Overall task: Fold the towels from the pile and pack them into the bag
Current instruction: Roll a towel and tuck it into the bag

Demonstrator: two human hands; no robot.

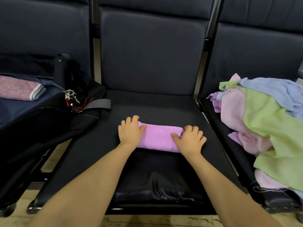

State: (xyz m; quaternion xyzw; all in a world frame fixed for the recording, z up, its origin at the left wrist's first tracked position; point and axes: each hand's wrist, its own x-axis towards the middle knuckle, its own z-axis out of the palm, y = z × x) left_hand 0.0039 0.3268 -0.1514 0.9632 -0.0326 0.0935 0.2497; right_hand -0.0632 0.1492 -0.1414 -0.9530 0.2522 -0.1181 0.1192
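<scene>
Head view: a folded purple towel (159,138) lies across the middle seat (164,105) of a row of dark chairs. Left hand (130,131) holds the towel's left end, fingers curled over its far edge, thumb on top. Right hand (190,139) holds the right end in the same grip. An unfolded pile of towels (265,128) occupies the right seat. A dark bag (32,112) on the left seat carries one folded pink towel (19,88).
</scene>
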